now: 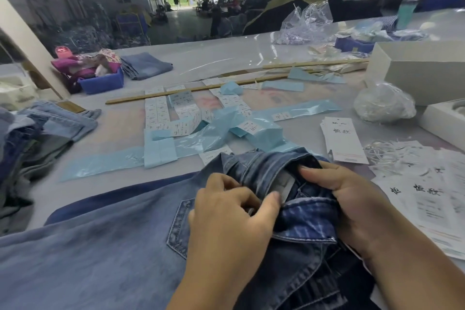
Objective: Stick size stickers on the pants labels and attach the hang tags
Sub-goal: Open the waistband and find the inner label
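The surface [226,58] is a wide, glossy grey sheet, and most of its near half lies under the pants [100,246], soft washed denim spread flat with a stitched back pocket just left of the left hand [226,219]. Both hands work at the waistband: the left grip pinches a fold of denim between thumb and curled fingers, and the right hand [352,199] has its fingers tucked into the opened waist, holding it apart. Between the two grips a pale strip shows inside the waistband, probably the pants label [285,184]; whether it already bears a sticker I cannot tell.

My reading is that this pair is at its start: the label is only being exposed, no sticker is in either grip, and no hang tag is on the garment.

Beyond the grips lie the size stickers [176,113], small white rectangles on sheets, among limp, shiny blue backing strips [100,163] that are peeled and crumpled. To the right of the right grip sits a neat stack of stiff white hang tags [344,141], with a tangle of thin white tag strings [385,153] beside it. To the far left of the left grip is a heap of folded jeans [45,133]; whether those are finished I cannot say.
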### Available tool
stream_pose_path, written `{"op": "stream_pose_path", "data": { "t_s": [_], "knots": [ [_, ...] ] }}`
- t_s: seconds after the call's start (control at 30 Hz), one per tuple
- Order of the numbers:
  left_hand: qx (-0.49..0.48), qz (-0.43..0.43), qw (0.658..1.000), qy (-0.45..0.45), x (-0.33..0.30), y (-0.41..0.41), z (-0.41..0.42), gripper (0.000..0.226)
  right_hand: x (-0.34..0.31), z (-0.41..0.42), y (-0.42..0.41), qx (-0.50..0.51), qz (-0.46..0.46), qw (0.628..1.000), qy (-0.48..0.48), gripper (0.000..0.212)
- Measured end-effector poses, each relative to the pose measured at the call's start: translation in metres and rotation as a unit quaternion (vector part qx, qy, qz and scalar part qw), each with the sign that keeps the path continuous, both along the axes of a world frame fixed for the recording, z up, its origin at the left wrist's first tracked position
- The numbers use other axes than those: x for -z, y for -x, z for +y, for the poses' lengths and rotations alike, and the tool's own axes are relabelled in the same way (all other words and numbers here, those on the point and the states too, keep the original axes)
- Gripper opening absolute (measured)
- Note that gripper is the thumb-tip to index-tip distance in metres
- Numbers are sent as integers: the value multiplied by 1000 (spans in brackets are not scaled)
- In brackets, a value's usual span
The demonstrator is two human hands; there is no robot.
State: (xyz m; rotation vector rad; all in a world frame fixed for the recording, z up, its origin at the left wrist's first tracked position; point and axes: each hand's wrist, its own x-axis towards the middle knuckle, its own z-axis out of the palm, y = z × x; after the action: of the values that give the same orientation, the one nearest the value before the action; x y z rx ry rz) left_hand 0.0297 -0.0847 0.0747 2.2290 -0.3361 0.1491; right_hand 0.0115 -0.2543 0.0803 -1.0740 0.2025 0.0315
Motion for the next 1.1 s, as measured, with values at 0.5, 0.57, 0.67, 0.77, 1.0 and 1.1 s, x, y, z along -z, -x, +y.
{"op": "stream_pose_path", "data": {
  "t_s": [0.5, 0.57, 0.67, 0.77, 1.0, 1.1],
  "knots": [
    [78, 4, 995, -59, -31, -23, 17, 53, 0, 4, 7, -37, -55, 994, 91, 21],
    [74, 81, 994, -23, -32, -23, 18, 57, -2, 6, 8, -41, -70, 990, 112, 19],
    [56, 112, 991, 51, -30, -27, 22, 36, -5, 14, 11, -50, -89, 984, 143, 20],
    [31, 197, 948, 248, -30, -34, 33, 29, -12, 25, 11, -45, -98, 974, 200, 21],
    [5, 319, 857, 404, -28, -37, 54, 36, -28, 51, 8, -42, -126, 934, 333, 12],
    [9, 329, 831, 448, -29, -36, 57, 34, -29, 52, 2, -4, -101, 927, 361, 10]
  ]
}}
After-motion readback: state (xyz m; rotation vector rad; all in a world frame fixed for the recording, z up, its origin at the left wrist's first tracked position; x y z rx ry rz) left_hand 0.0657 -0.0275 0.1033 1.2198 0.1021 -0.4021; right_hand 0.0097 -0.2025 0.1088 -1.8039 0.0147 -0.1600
